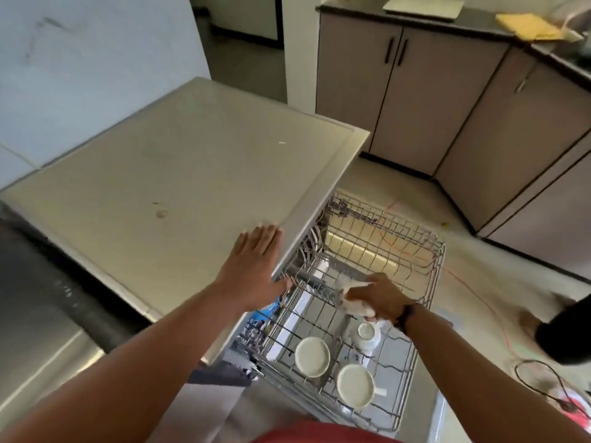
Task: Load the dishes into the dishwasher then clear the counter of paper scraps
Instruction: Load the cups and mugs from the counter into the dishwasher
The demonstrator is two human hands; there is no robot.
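Note:
The dishwasher's upper wire rack (412, 318) is pulled out below the white dishwasher top (179, 174). Three white dishes sit upside down in its near end: a cup (367, 335), a small bowl (312, 356) and a mug (355, 385). My right hand (380, 297) grips a white dish (353, 306) over the middle of the rack, just above the cup. Fingers straight, my left hand (256, 266) rests flat on the front edge of the dishwasher top.
Grey cabinets (415, 97) under a dark counter (479, 24) stand at the back right, with a white tray (422, 8) and a yellow cloth (527, 25) on it. A red wire (473, 292) and a black cable (550, 378) lie on the floor to the right.

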